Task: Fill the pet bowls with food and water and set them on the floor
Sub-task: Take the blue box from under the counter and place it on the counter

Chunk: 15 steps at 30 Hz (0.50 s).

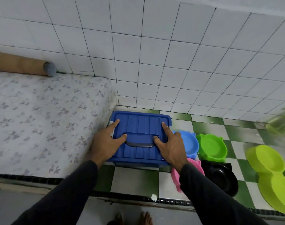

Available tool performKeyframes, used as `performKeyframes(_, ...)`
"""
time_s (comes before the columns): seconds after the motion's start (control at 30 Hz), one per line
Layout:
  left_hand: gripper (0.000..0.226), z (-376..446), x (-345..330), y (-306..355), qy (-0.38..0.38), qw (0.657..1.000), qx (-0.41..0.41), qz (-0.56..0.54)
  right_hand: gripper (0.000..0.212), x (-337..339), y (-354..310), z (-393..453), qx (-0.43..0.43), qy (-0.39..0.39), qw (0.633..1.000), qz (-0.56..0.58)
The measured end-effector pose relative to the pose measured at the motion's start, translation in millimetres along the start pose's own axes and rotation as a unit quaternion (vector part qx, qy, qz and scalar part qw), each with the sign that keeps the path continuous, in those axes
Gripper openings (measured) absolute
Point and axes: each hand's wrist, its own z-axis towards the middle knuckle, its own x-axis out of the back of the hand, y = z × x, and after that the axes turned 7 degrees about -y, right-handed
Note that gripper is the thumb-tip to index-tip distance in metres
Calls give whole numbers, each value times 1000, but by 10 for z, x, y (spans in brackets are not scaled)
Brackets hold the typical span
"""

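While the blue lidded bin (139, 138) on the floor beside the bed (49, 119) is pressed by spread fingers of left hand (106, 142) and right hand (171, 146), its rigid, probably snap-fit lid is best lifted at the rim.

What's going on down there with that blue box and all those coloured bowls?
A person has both hands on the lid of a blue storage box on the tiled floor: the left hand and the right hand lie spread on top, thumbs at its handle. The lid is on. Beside it sit empty pet bowls: blue, green, pink, black and a lime double bowl.
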Motion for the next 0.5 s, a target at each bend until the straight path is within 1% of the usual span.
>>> performKeyframes(0.5,75,626,-139,-130,6,999,-30,38,76,-163,48,509,-28,-22,999,16)
